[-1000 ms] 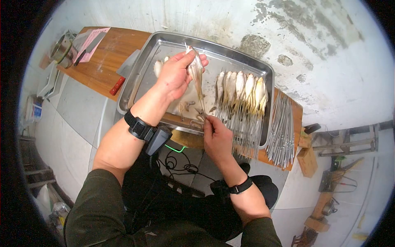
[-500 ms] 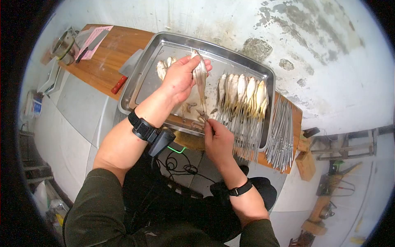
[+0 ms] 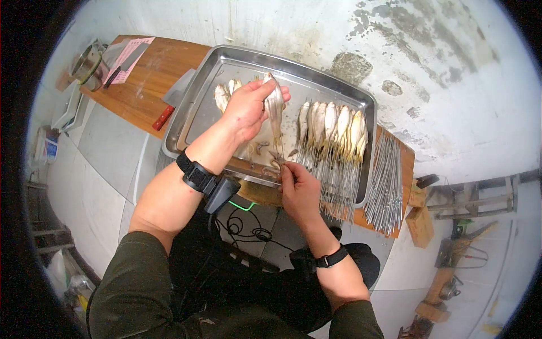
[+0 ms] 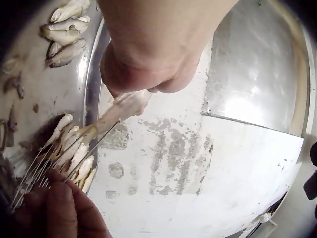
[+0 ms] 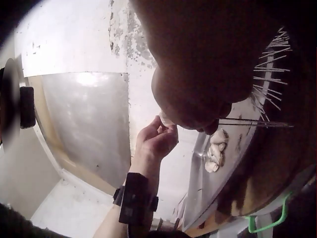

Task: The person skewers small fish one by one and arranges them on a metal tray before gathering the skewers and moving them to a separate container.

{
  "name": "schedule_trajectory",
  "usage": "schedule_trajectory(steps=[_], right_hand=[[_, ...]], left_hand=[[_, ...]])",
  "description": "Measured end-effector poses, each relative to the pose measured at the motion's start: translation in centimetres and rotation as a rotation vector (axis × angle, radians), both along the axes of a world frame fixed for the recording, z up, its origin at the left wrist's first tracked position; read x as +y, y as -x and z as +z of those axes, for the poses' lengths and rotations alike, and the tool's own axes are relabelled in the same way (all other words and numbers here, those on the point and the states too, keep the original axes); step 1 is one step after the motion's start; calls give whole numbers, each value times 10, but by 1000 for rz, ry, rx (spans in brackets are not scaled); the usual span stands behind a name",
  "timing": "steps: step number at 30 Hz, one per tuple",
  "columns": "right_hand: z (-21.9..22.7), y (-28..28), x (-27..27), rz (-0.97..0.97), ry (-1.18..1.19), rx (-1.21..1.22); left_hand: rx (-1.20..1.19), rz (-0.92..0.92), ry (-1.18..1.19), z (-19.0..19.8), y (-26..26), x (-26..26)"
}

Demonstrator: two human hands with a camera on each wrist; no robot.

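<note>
Over the metal tray (image 3: 195, 121), my left hand (image 3: 245, 113) holds a small pale fish (image 3: 274, 104), head away from me, thumb on its upper part. Below its tail, my right hand (image 3: 301, 189) pinches a thin metal skewer (image 4: 94, 147) between thumb and fingers. In the left wrist view the skewer's tip shows beside the fish's body; in the right wrist view thin rods (image 5: 247, 122) stick out behind the right hand. A row of skewered fish (image 3: 330, 124) lies at the tray's right. Loose fish (image 3: 222, 97) lie beyond the left wrist, and dark scraps (image 3: 257, 148) on the tray floor.
A bundle of metal skewers (image 3: 385, 183) lies on the wooden table (image 3: 152, 73) right of the tray. Left of it are a red-handled cleaver (image 3: 164, 117), a black-handled knife (image 3: 129, 63) on pink paper and a metal pot (image 3: 87, 66). A stained wall (image 3: 316, 25) stands behind.
The left hand and fish have shifted slightly right and down. Fine points that showed above the fish's head earlier are out of sight now. The right hand has barely moved.
</note>
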State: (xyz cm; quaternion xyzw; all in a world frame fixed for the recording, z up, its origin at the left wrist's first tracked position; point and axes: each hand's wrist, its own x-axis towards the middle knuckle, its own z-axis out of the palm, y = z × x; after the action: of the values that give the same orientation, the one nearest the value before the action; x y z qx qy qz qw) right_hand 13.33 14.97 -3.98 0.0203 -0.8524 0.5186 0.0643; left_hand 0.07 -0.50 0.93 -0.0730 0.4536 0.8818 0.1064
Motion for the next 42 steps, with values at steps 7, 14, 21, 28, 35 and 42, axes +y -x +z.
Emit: schedule_trajectory(steps=[7, 14, 21, 28, 35, 42], right_hand=[[7, -4, 2, 17, -149, 201], [-2, -6, 2, -9, -81, 146], [-19, -5, 3, -34, 42, -10], [-8, -4, 1, -68, 179, -222], [-15, -7, 4, 63, 198, -224], [-2, -15, 25, -66, 305, -242]], left_hand=[[6, 47, -30, 2, 4, -5], [3, 16, 7, -2, 6, -7], [2, 36, -20, 0, 3, -6], [-1, 34, -2, 1, 2, -5], [11, 61, -46, 4, 7, -18], [-27, 67, 105, -5, 10, -24]])
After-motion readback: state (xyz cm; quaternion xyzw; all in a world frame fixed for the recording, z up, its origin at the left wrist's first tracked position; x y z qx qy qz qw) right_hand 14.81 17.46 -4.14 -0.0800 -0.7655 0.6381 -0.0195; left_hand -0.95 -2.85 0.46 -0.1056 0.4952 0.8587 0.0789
